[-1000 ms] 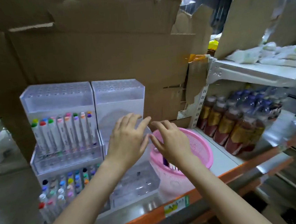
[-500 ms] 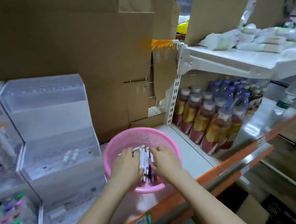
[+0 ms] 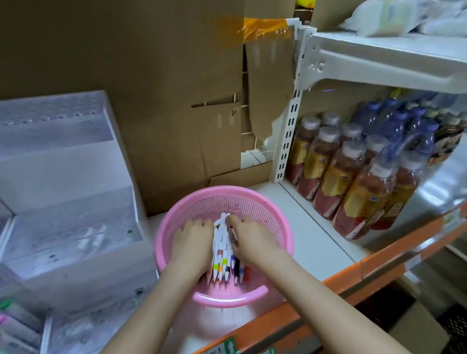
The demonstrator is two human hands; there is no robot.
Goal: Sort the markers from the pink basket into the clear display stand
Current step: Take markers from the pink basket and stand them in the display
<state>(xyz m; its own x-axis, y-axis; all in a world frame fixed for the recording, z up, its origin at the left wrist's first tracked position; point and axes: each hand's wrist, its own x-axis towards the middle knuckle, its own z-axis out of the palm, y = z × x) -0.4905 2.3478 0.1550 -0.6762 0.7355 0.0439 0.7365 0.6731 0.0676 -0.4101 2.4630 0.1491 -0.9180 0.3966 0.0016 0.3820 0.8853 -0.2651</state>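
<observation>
A round pink basket [image 3: 276,218] stands on the white shelf near its front edge. Inside lies a bundle of white markers [image 3: 222,246] with coloured bands and tips. My left hand [image 3: 191,243] and my right hand [image 3: 252,239] are both down in the basket, one on each side of the bundle, with fingers curled against the markers. To the left stands the clear stepped display stand [image 3: 57,199]; its tiers nearest the basket hold almost nothing. Several capped markers [image 3: 1,327] stand in another stand at the far left edge.
Brown cardboard [image 3: 131,72] forms the back wall. Shrink-wrapped drink bottles [image 3: 363,175] fill the shelf to the right, under a white upper shelf [image 3: 403,57] with wrapped packs. The orange front rail [image 3: 350,279] runs along the shelf edge, carrying labels.
Both hands dropped from in front of the stand into the pink basket and closed in on the markers. My view swung right and down, pushing the filled stand to the frame's left edge.
</observation>
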